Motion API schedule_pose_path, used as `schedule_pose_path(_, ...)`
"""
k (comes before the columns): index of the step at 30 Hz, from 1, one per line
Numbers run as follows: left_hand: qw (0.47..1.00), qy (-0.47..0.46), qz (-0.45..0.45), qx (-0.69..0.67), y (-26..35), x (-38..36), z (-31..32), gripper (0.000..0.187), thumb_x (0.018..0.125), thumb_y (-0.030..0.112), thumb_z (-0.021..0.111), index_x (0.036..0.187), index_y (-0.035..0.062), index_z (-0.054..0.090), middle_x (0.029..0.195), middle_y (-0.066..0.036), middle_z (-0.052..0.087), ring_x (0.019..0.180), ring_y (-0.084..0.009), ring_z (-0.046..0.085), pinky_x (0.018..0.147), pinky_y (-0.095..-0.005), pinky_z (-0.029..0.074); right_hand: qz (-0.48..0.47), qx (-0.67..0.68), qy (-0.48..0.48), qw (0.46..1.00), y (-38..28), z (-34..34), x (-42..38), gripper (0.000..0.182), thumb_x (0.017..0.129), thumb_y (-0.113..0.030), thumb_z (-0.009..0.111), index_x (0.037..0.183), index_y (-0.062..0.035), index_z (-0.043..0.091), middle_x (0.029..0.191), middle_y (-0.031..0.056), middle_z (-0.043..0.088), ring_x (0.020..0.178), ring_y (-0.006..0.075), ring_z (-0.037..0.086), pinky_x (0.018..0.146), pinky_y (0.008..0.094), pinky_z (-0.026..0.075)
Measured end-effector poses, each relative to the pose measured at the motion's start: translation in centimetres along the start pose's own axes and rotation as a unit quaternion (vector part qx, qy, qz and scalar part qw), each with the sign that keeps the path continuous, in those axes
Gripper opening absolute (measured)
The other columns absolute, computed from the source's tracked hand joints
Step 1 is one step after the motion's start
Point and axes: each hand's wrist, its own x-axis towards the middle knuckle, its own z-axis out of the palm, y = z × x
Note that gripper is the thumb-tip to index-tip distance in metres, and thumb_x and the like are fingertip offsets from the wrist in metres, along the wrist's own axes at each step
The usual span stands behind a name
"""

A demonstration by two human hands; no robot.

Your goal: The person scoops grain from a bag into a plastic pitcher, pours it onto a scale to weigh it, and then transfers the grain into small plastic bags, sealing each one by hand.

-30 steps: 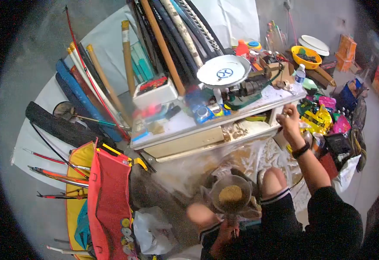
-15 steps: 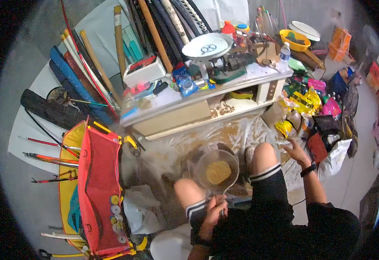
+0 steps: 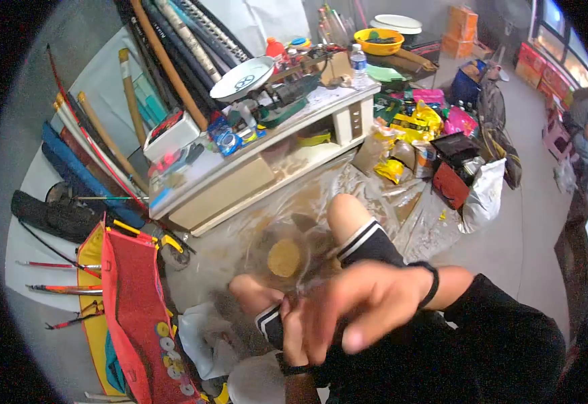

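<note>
My left hand (image 3: 296,331) is closed round the handle of a round mesh sieve (image 3: 261,250), low between my knees. A heap of tan granules (image 3: 284,259) lies in the middle of the mesh. My right hand (image 3: 374,299) is up close to the camera, above my lap and just right of my left hand. Motion smears its fingers, but the thumb stands apart from them and nothing shows in its grasp. Part of the sieve's handle and of my left hand is hidden behind it.
A white cabinet (image 3: 233,195) stands ahead, bearing a scale with a white pan (image 3: 243,79) and a water bottle (image 3: 359,66). Plastic sheeting (image 3: 334,185) covers the floor. On the left is a red bag (image 3: 132,283); on the right, several packets and a white sack (image 3: 486,195).
My right hand has come from the right, beside my knee, to over my lap near my left hand. The view has turned right. My left hand still holds the sieve.
</note>
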Motion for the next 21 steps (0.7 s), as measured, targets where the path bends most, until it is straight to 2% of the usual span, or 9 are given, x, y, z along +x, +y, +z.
schedule_pose_path(2, 1.0, -0.011, 0.015, -0.002, -0.4, 0.4, -0.5, 0.019, 0.086, 0.005, 0.052, 0.104, 0.0059, 0.046, 0.075, -0.005, 0.049, 0.053, -0.0158, 0.05, 0.047, -0.0291, 0.044, -0.11, -0.026, -0.147, 0.983, 0.3, 2.5, 2.3, 0.023, 0.09, -0.014, 0.054, 0.104, 0.0043, 0.055, 0.108, 0.0204, 0.056, 0.103, 0.0365, 0.052, 0.09, 0.0443, 0.039)
schedule_pose_path(3, 1.0, 0.0, 0.014, 0.005, 0.5, -0.2, 0.7, 0.018, 0.087, 0.005, 0.052, 0.104, 0.0056, 0.045, 0.074, -0.005, 0.049, 0.052, -0.016, 0.05, 0.047, -0.0293, 0.044, -0.109, 0.006, -0.2, 0.974, 0.7, 3.3, 2.6, 0.024, 0.091, -0.016, 0.053, 0.103, 0.0042, 0.054, 0.105, 0.0201, 0.057, 0.101, 0.0375, 0.052, 0.089, 0.0439, 0.039)
schedule_pose_path(4, 1.0, 0.013, 0.016, 0.013, 1.4, -0.7, 1.8, 0.017, 0.087, 0.005, 0.051, 0.103, 0.0054, 0.044, 0.073, -0.005, 0.048, 0.052, -0.0162, 0.049, 0.047, -0.0296, 0.044, -0.186, 0.084, -0.163, 0.965, 1.7, 5.0, 2.6, 0.035, 0.09, -0.02, 0.058, 0.113, 0.0054, 0.055, 0.11, 0.0182, 0.058, 0.102, 0.031, 0.056, 0.085, 0.039, 0.043)
schedule_pose_path(11, 0.999, 0.031, 0.02, 0.033, 1.7, -0.3, 3.0, 0.018, 0.086, 0.005, 0.053, 0.101, 0.0041, 0.044, 0.072, -0.006, 0.048, 0.051, -0.0165, 0.049, 0.045, -0.0295, 0.043, -0.24, 0.162, -0.179, 0.94, 2.7, 5.5, 3.1, 0.027, 0.091, -0.015, 0.054, 0.107, 0.007, 0.058, 0.102, 0.0194, 0.06, 0.096, 0.0315, 0.057, 0.082, 0.0401, 0.043)
schedule_pose_path(14, 0.999, 0.041, 0.003, 0.036, 1.4, -0.5, 2.4, 0.024, 0.084, 0.005, 0.056, 0.105, 0.004, 0.045, 0.073, -0.006, 0.05, 0.052, -0.0164, 0.051, 0.045, -0.0285, 0.043, -0.249, 0.168, -0.241, 0.923, 3.6, 3.1, 3.6, 0.026, 0.09, -0.015, 0.054, 0.105, 0.0062, 0.059, 0.101, 0.0185, 0.06, 0.096, 0.0312, 0.057, 0.082, 0.0407, 0.043)
schedule_pose_path(16, 0.999, 0.046, -0.009, 0.022, 1.0, -0.3, 1.9, 0.027, 0.084, 0.006, 0.058, 0.108, 0.0038, 0.045, 0.073, -0.006, 0.051, 0.052, -0.0164, 0.052, 0.044, -0.0279, 0.043, -0.166, 0.141, -0.231, 0.948, 4.6, 1.4, 3.0, 0.027, 0.09, -0.019, 0.055, 0.105, 0.0026, 0.06, 0.102, 0.0174, 0.061, 0.096, 0.0311, 0.057, 0.083, 0.0411, 0.043)
schedule_pose_path(17, 0.999, 0.039, -0.012, 0.002, 0.8, -0.2, 1.9, 0.029, 0.083, 0.007, 0.059, 0.109, 0.0035, 0.046, 0.074, -0.006, 0.052, 0.053, -0.0159, 0.052, 0.044, -0.0272, 0.043, -0.012, 0.102, -0.22, 0.97, 4.5, -0.3, 1.6, 0.02, 0.09, -0.013, 0.053, 0.103, 0.0025, 0.054, 0.104, 0.0179, 0.057, 0.102, 0.0352, 0.053, 0.089, 0.0435, 0.04)
schedule_pose_path(20, 0.991, 0.101, 0.02, -0.089, -1.4, -0.7, 0.9, 0.03, 0.083, 0.01, 0.061, 0.11, 0.001, 0.049, 0.076, -0.005, 0.054, 0.055, -0.0157, 0.054, 0.045, -0.0268, 0.043, 0.041, -0.119, -0.023, 0.992, 8.0, -4.6, -0.4, 0.021, 0.086, -0.007, 0.059, 0.105, -0.0022, 0.054, 0.105, 0.0086, 0.059, 0.104, 0.0204, 0.053, 0.089, 0.0346, 0.042)
schedule_pose_path(21, 0.998, 0.05, 0.001, -0.023, 0.0, -0.6, 1.9, 0.03, 0.086, 0.01, 0.058, 0.111, -0.0001, 0.047, 0.077, -0.005, 0.054, 0.055, -0.0153, 0.054, 0.047, -0.0269, 0.044, 0.109, -0.133, 0.083, 0.982, 9.4, -5.8, -1.6, 0.02, 0.086, -0.004, 0.058, 0.105, -0.0019, 0.054, 0.102, 0.007, 0.06, 0.098, 0.0176, 0.055, 0.086, 0.0307, 0.043)
